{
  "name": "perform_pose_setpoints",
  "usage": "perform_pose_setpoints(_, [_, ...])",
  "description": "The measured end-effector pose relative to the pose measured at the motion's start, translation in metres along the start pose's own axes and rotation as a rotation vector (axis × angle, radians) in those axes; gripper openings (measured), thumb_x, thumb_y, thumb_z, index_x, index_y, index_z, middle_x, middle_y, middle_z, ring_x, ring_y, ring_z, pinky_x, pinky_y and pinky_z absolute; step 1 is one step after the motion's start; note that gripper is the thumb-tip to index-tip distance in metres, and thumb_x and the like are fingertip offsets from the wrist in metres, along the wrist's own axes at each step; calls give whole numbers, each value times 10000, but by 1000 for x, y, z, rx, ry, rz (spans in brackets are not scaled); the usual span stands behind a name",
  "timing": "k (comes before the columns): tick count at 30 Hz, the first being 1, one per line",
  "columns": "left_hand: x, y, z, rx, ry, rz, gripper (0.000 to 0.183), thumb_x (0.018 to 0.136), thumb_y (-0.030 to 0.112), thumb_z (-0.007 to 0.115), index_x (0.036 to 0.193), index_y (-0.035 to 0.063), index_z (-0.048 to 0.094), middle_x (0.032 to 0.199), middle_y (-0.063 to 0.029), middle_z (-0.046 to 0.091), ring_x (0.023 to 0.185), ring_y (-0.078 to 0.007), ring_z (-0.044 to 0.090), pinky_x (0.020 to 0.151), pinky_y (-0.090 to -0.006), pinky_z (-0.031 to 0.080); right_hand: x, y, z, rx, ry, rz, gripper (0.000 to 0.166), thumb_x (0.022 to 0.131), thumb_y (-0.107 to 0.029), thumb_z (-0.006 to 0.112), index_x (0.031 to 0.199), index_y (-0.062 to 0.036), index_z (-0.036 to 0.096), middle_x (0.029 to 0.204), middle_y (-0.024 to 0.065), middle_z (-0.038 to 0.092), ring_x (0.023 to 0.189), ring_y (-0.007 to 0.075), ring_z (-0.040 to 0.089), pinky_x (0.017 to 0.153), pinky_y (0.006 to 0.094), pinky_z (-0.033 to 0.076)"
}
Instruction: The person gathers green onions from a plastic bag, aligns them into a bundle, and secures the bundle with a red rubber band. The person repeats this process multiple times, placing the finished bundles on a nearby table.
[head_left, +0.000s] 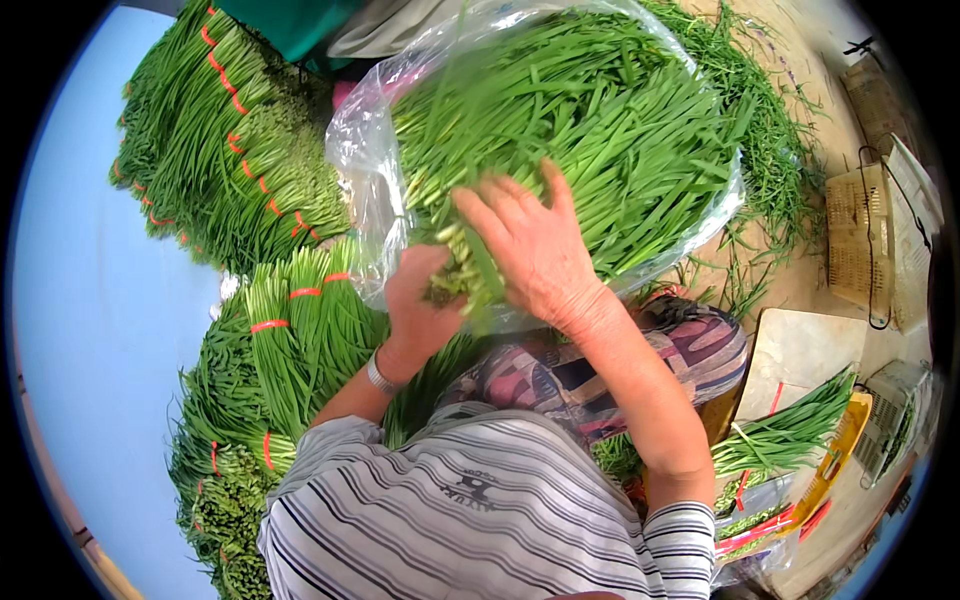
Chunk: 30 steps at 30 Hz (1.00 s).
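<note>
A large clear plastic bag (367, 150) lies open before me, filled with loose garlic chives (600, 142), their pale stem ends to the left. At its near left edge my left hand (424, 300), with a metal watch band at the wrist, is closed around a small bunch of chives (465, 277), stem ends showing. My right hand (525, 232) is over the same bunch, fingers spread and blurred, touching leaves; whether it grips any cannot be told. Left of my left hand stand chive bundles (300, 330) tied with red bands.
More banded chive bundles (232, 135) are piled at the upper left, beside another person's green garment (292, 22). Loose chives (772, 127) litter the floor at right. Plastic baskets (859, 232) stand at far right. A yellow crate (832, 465) with a board, chives and red ties is at lower right.
</note>
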<state>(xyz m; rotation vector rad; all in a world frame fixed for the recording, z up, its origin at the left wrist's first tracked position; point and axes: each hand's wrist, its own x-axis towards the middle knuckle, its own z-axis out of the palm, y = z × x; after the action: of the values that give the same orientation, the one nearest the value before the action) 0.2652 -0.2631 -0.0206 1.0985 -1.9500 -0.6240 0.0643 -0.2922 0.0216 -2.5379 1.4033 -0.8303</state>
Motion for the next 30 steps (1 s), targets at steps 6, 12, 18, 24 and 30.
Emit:
perform_pose_setpoints(6, [-5,7,24,-225,150,-139,386,710,104,769,1063,53,622,953,-122,642,881,-286,619,732,-346,492,-21,17,13,112,89,-82,481,629,-102,665,1099,-85,565,1020,80,592,1022,255,571,1016,511,365])
perform_pose_setpoints(12, [-16,-19,29,11,-91,-315,310,716,39,701,1019,28,634,925,-117,666,851,-227,646,733,-325,501,-27,17,0,202,125,-57,514,581,-122,693,1081,-101,577,1065,67,595,1071,256,557,1014,504,363])
perform_pose_setpoints(18, [53,50,-10,243,-106,-23,686,654,6,717,1289,-4,457,1159,-201,578,1034,-266,597,883,-338,468,-32,26,-13,242,231,22,679,484,-118,761,1130,-92,554,1129,82,581,1104,265,545,1019,502,349])
perform_pose_setpoints(24, [62,60,19,45,-477,-115,783,714,125,687,1403,-20,345,1299,-217,500,1222,-312,483,1030,-393,369,-50,31,-3,207,141,-22,770,481,-145,779,1199,-93,508,1089,78,565,1080,267,533,984,499,357])
perform_pose_setpoints(30, [39,-17,25,90,-374,88,612,858,280,594,1358,3,374,1285,-129,461,1193,-232,452,1017,-362,344,-56,31,12,204,415,-104,827,386,-305,834,1132,-122,528,1013,44,571,967,251,541,971,491,313])
